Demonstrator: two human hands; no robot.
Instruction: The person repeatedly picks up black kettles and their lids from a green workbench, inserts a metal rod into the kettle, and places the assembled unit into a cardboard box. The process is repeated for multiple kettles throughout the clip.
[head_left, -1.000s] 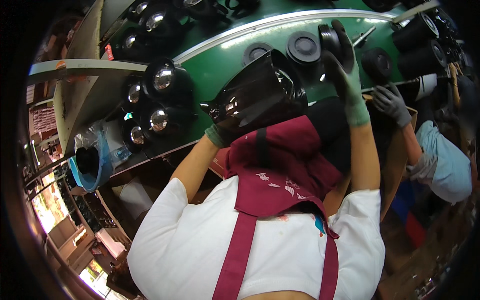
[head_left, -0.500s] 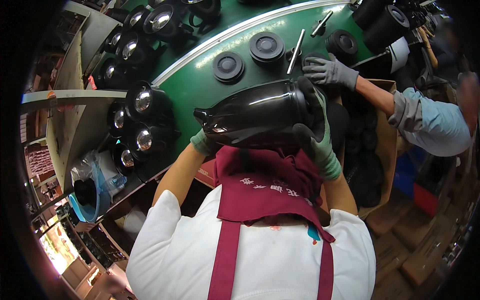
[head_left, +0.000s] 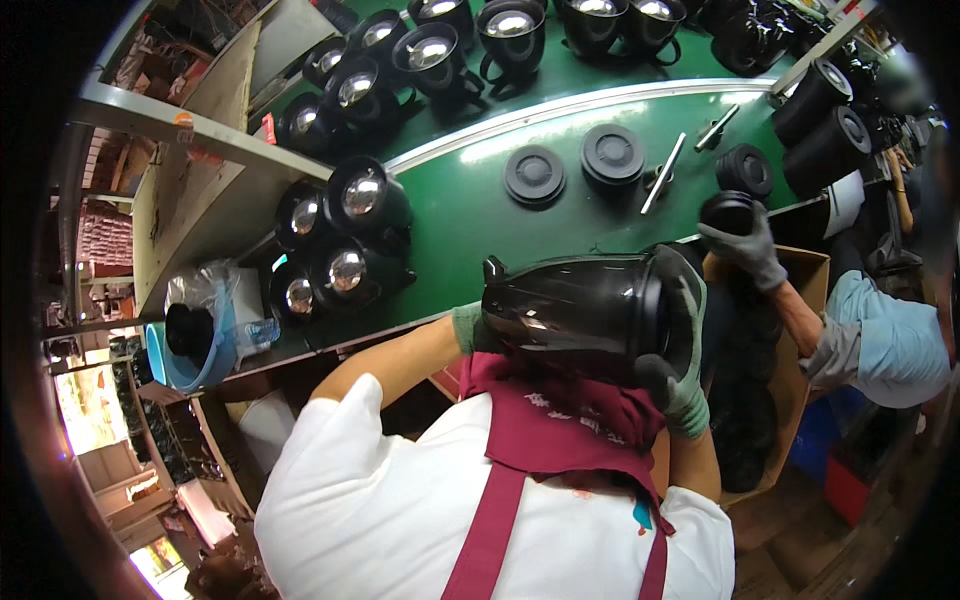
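A glossy black jug (head_left: pixel 560 300) lies sideways in front of my apron, its spout to the left and its wide end to the right. My left hand (head_left: pixel 467 328), in a green-cuffed glove, holds it from beneath at the spout end; the fingers are hidden behind the jug. Around the wide end wraps my right hand (head_left: pixel 688 370), in a dark-palmed green glove, thumb below and fingers over the top. Beyond the jug, flat round black discs (head_left: pixel 534 175) and another disc stack (head_left: pixel 612 154) rest on the green table (head_left: pixel 470 220).
A co-worker's grey-gloved hand (head_left: pixel 745 245) at right holds a round black part (head_left: pixel 728 212) over a cardboard box (head_left: pixel 800 290) of black parts. Metal rods (head_left: pixel 663 174) lie beyond. Several black jugs with shiny insides (head_left: pixel 345 268) stand at left, near a blue basin (head_left: pixel 215 350).
The view has swung, so the scene sits further right and lower. The co-worker's hand has lifted a round black part off the table. Both my hands keep their hold on the jug.
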